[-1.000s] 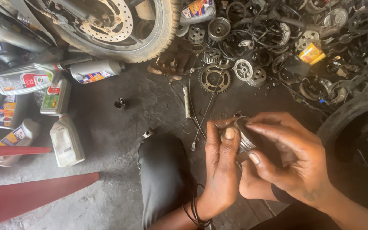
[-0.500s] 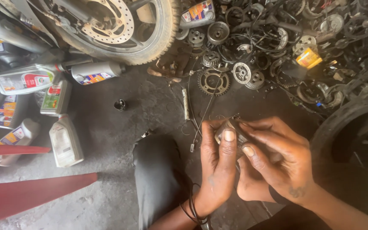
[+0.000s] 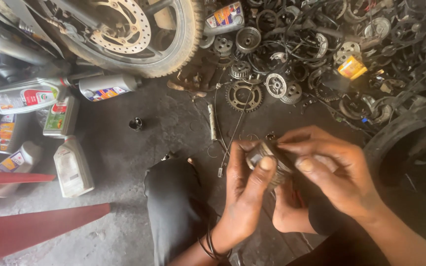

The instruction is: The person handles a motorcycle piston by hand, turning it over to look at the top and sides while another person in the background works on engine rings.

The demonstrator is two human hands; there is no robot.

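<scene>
Both hands meet at the near right of the scene, above a dark concrete floor point(image 3: 124, 148). The left hand point(image 3: 245, 197) has its thumb pressed on the front of a small round metal part point(image 3: 265, 160), and its other fingers are curled behind it. The right hand point(image 3: 331, 172) comes from the right, its thumb and first fingers pinching the same part on its far and right side, so the part is closed in between the two hands and only its ribbed edge shows. A dark knee point(image 3: 173, 207) lies just beside the left wrist, at the near side. To the left of the hands the floor is open as far as a white oil bottle point(image 3: 72, 167) and a red plank point(image 3: 40, 229). Far from the hands, a sprocket point(image 3: 244, 96) and a thin metal pin point(image 3: 212, 121) lie near a pile of gears and cables point(image 3: 321, 44). A motorcycle wheel point(image 3: 139, 34) stands at the far left, and a black tyre point(image 3: 410, 143) closes the right edge, near the right hand.
</scene>
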